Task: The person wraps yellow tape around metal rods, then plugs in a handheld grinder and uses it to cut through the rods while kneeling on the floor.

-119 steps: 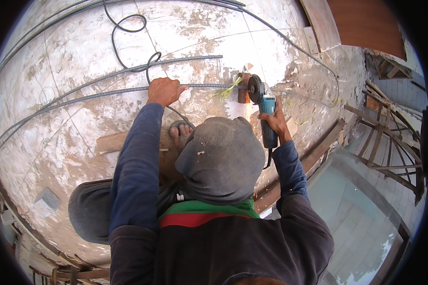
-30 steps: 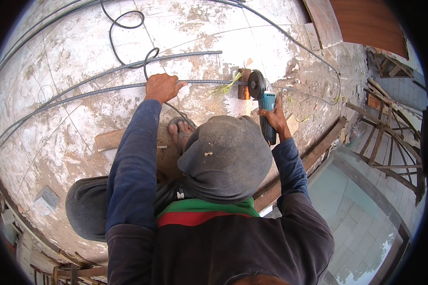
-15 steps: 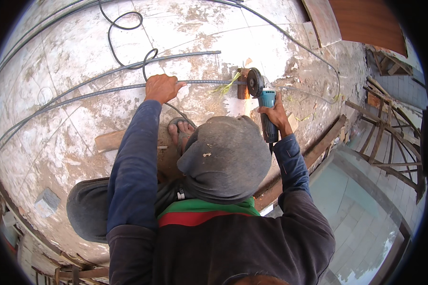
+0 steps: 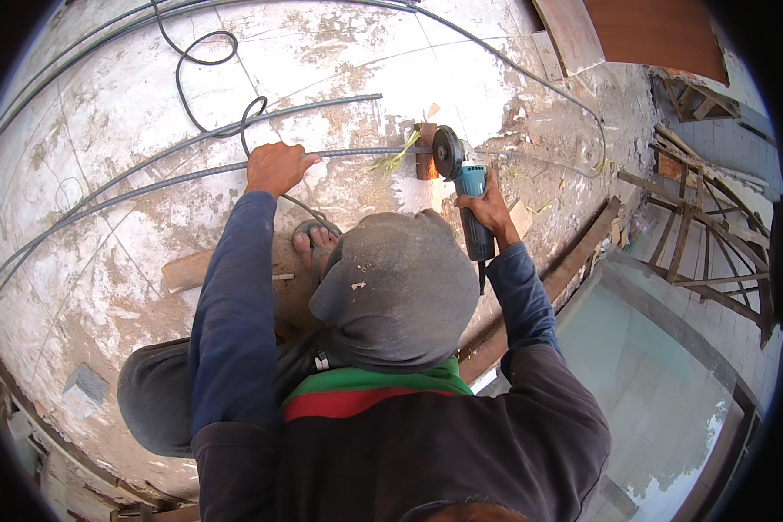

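Observation:
My left hand (image 4: 276, 168) is closed around a long ribbed steel rebar (image 4: 357, 152) that lies along the floor. My right hand (image 4: 489, 210) grips a teal and black angle grinder (image 4: 471, 183) by its body. The grinder's dark disc (image 4: 448, 152) stands upright at the right end of the rebar, over a reddish-brown block (image 4: 425, 150) beneath that end. A faint orange glow shows on the block beside the disc. A second rebar (image 4: 322, 103) lies just beyond the held one. Green plant strands (image 4: 400, 153) lie at the block.
A black cable (image 4: 181, 83) loops over the worn, stained floor (image 4: 339, 56) and passes by my left hand. My knees (image 4: 400, 291) and foot (image 4: 315, 239) are close below. Timber (image 4: 583, 239) edges the right side, a glass pane (image 4: 644, 374) beyond. A grey block (image 4: 85, 389) sits at left.
The whole view has shifted, so the scene sits slightly further left. Bright sparks below the disc have faded to a faint glow. Both hands keep their holds.

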The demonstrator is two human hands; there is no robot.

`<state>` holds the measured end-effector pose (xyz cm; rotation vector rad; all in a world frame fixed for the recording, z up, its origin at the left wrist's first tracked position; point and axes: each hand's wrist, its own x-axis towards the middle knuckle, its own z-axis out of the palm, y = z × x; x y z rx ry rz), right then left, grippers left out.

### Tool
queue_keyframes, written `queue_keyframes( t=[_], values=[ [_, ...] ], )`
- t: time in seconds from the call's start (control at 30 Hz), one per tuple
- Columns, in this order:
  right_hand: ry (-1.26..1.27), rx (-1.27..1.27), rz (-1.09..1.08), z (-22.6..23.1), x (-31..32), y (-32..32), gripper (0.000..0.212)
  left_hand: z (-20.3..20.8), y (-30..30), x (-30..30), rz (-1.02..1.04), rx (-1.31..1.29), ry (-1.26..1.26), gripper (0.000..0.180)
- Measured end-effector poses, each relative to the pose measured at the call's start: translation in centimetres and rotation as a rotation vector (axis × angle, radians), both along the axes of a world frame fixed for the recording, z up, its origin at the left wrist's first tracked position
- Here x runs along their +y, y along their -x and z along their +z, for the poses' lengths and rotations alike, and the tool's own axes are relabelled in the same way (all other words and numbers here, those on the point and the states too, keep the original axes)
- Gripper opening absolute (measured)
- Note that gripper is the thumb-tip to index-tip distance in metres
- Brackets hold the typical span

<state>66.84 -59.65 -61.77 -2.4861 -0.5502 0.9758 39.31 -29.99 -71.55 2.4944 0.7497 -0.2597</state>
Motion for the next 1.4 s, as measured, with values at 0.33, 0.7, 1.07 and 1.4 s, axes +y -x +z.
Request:
queue_keyframes(
  t=[0.33, 0.7, 1.07, 1.4],
  values=[
    [-0.019, -0.037, 0.024, 0.0, -0.2, 0.1, 0.093, -0.1, 0.1, -0.1, 0.027, 0.002, -0.031, 0.052],
    [-0.038, -0.003, 0.016, -0.3, -0.3, 0.5, 0.091, -0.3, 0.5, 0.1, 0.022, -0.012, -0.029, 0.051],
    [-0.005, -0.026, 0.015, 0.0, 0.4, 0.3, 0.092, 0.0, 0.1, 0.1, 0.022, 0.019, -0.019, 0.051],
    [0.037, -0.020, 0.061, -0.6, -0.8, -0.4, 0.090, 0.2, 0.2, 0.1, 0.025, 0.020, 0.012, 0.050]
  ],
)
